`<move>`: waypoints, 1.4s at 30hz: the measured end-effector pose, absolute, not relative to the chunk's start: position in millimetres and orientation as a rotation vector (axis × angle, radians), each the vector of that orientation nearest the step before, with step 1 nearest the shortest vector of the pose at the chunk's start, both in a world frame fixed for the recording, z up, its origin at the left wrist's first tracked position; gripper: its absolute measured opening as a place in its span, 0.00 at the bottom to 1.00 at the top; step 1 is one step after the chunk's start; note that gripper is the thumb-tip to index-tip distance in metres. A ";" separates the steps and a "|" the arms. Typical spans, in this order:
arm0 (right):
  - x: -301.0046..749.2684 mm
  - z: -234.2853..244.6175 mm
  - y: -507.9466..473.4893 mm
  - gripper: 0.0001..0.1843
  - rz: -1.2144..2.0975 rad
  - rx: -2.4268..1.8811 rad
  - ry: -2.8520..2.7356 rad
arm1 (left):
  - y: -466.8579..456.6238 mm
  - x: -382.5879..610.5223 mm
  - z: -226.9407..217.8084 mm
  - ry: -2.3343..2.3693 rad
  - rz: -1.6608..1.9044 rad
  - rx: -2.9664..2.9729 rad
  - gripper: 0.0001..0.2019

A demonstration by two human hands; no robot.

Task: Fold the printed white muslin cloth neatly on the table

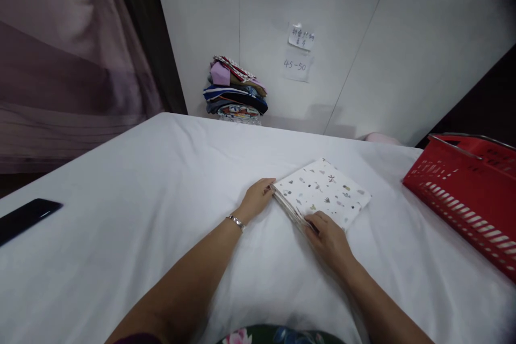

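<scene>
A person is squaring a folded cloth (327, 189) on the surface (121, 199), left hand (258, 197) at its nine o'clock, right hand (329, 237) at six, grips open, empty; lifting needs fingers beneath.

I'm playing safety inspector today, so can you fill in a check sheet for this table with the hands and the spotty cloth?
Surface: white sheet, lightly wrinkled, covers all of it.
Job's things: folded cloth, white with small leaf prints, lying flat.
Clutter: black phone at the left edge; red basket on the right.
Hands: left hand at the cloth's left corner, right hand on its near corner; grip unclear.
Cables: nothing seen.
Surroundings: stack of folded clothes by the white wall, paper notes stuck on it, curtain on the left.
</scene>
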State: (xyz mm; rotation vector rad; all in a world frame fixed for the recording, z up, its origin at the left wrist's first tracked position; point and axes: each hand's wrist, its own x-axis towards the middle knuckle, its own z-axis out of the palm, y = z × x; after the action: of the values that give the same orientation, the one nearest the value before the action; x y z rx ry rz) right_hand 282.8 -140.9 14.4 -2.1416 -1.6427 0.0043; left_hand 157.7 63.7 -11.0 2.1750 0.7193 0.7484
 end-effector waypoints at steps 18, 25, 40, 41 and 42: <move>313.7 36.9 -38.0 0.18 0.200 -1.806 -1.824 | 66.4 157.2 -14.5 0.844 0.740 2.004 0.17; 314.6 33.8 1.4 0.16 0.297 -1.795 -2.067 | 70.0 159.4 -17.7 0.830 0.741 2.059 0.17; 319.9 38.1 6.5 0.13 0.479 -1.748 -2.087 | 69.7 159.1 -13.3 0.849 0.705 2.054 0.09; 320.0 37.7 6.2 0.13 0.477 -1.740 -2.090 | 69.5 159.0 -12.8 0.854 0.699 2.055 0.09; 320.0 37.5 5.9 0.14 0.473 -1.730 -2.093 | 69.4 158.9 -12.5 0.857 0.693 2.058 0.09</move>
State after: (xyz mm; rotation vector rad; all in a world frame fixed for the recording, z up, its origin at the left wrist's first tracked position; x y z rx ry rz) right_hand 320.0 5.9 37.5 -1.7296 -2.0934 0.4728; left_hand 158.9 69.4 -12.5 2.0575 0.8566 0.6929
